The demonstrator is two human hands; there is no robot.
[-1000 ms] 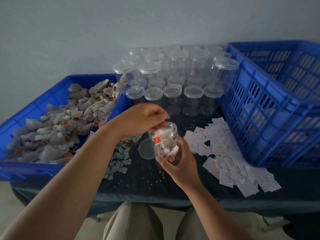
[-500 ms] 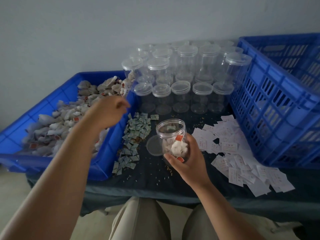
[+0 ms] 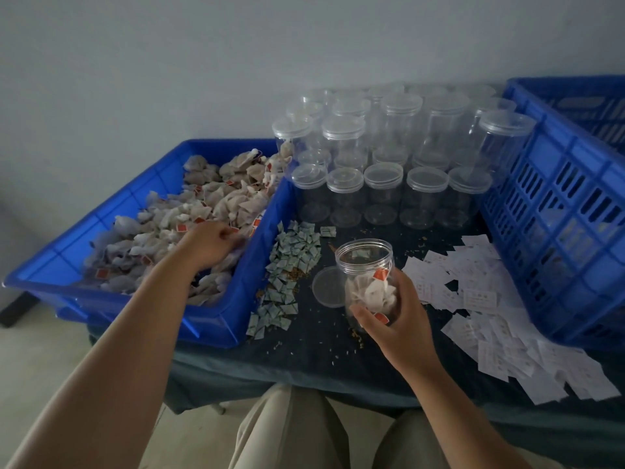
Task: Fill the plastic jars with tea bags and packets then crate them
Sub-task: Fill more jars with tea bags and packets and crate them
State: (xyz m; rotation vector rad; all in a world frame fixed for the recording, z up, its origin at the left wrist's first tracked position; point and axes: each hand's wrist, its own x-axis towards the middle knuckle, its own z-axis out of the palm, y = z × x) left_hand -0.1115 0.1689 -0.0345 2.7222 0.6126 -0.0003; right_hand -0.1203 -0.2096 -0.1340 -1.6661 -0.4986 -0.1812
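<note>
Nearest the camera, the person's beige trousers [image 3: 291, 428] show below the near edge of the dark cloth-covered desk [image 3: 321, 353]. Right hand [image 3: 402, 319]: grasping the lower part of an open clear plastic jar [image 3: 367, 265], thumb and fingers wrapped round it, jar upright, above the near middle of the desk. The jar is partly filled with white tea bags with orange tags [image 3: 370, 294]. Its clear round lid [image 3: 326, 287] lies flat on the desk just to the left of the jar. A spread of white paper slips [image 3: 490, 319] covers the desk towards the right edge. A loose heap of small grey-green packets [image 3: 291, 262] lies between the lid and a shallow blue plastic tray [image 3: 243, 289] at the left edge. Left hand [image 3: 209, 243]: inside this tray, palm down, fingers bent into the mass of loose white tea bags [image 3: 189, 211]; whether it has gripped one cannot be told. Along the far edge stand rows of empty clear lidded jars [image 3: 385, 184], some stacked. A tall blue slotted plastic crate [image 3: 558, 204] occupies the far right corner, beside the jars.
</note>
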